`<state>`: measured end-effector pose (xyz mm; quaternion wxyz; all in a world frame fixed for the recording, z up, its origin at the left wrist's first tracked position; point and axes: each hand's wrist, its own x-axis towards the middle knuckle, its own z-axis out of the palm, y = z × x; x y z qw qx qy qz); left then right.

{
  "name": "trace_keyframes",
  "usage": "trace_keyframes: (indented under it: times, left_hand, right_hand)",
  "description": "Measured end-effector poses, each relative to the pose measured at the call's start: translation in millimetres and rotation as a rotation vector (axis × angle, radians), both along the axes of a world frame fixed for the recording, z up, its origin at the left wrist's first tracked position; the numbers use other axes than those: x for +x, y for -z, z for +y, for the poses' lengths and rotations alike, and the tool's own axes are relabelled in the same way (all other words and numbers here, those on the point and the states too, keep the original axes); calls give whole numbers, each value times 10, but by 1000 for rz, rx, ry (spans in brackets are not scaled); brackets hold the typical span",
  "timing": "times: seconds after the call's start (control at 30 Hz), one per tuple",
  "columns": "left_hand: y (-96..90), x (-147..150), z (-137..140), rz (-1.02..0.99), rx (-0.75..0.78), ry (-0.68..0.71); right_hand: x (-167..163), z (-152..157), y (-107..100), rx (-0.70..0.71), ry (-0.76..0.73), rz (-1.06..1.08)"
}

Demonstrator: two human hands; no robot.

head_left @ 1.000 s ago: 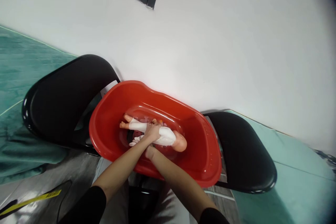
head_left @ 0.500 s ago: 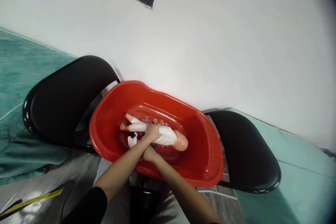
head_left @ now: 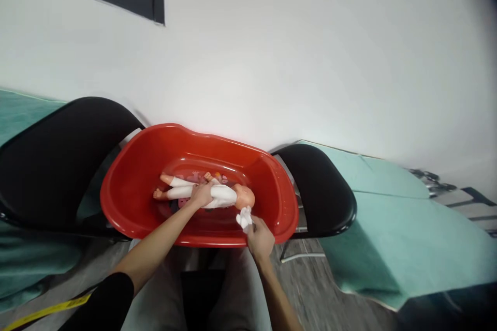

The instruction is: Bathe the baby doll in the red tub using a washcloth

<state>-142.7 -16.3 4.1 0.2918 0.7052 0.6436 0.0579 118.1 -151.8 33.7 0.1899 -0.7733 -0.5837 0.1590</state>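
Note:
A baby doll point(head_left: 223, 195) in a white suit lies in the red baby bathtub point(head_left: 128, 191). Its bare feet point left and its bald head lies to the right, turned so that no face shows. My left hand point(head_left: 202, 195) is closed over the doll's middle, with the fingertips partly hidden. Pinched in my right hand point(head_left: 260, 238) is a crumpled white cloth point(head_left: 244, 218), just below the doll's head and over the tub's near rim.
Black folding chairs stand left point(head_left: 66, 165) and right point(head_left: 318, 191) of the tub. Behind it rises a white wall point(head_left: 252, 62). Teal cloth point(head_left: 404, 232) spreads at the right, and a yellow strip point(head_left: 50, 310) is at lower left. Small coloured shapes point(head_left: 219, 178) show beside the doll.
My right hand has moved from beneath my left wrist to near the doll's head, now with the white cloth. My left hand stays on the doll. The view has swung right.

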Motion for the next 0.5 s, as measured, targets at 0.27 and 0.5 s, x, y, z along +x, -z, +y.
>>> trace_keyframes:
  times: [0.27, 0.5]
  left_hand:
    - [-2, 72, -270, 147, -83, 131]
    - [64, 169, -536, 313, -85, 327]
  right_hand:
    - [-36, -33, 128, 116, -38, -51]
    - [-34, -75, 221, 254, -81, -44]
